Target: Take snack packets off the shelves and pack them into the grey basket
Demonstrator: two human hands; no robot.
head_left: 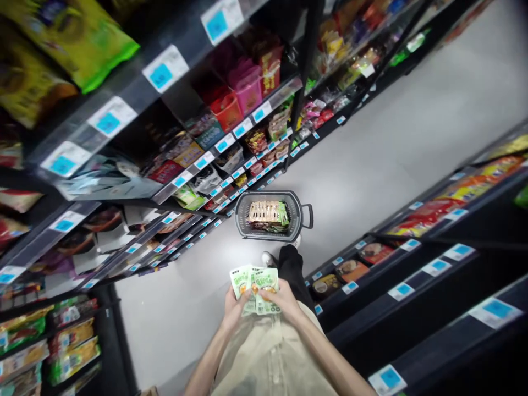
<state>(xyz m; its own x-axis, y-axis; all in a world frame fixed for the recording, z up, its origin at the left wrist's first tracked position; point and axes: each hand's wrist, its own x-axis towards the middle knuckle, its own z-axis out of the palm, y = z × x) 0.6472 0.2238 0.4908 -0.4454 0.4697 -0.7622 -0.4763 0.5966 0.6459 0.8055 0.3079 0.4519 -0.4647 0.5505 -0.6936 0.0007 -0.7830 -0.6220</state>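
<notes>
Both my hands hold a small fan of pale green snack packets (254,285) in front of my body. My left hand (233,306) grips the packets from the left side, its fingers closed on them. My right hand (282,300) grips them from the right, thumb over the front. On the floor beyond my feet stands a grey shopping basket (244,215) with a black handle. It holds several flat packets, beige and green.
I stand in a shop aisle with a light grey floor. Dark shelves full of snack packs and blue price tags (160,76) run along the left. Lower dark shelves (412,286) with more goods run along the right. My dark trouser leg (293,268) and shoe show below.
</notes>
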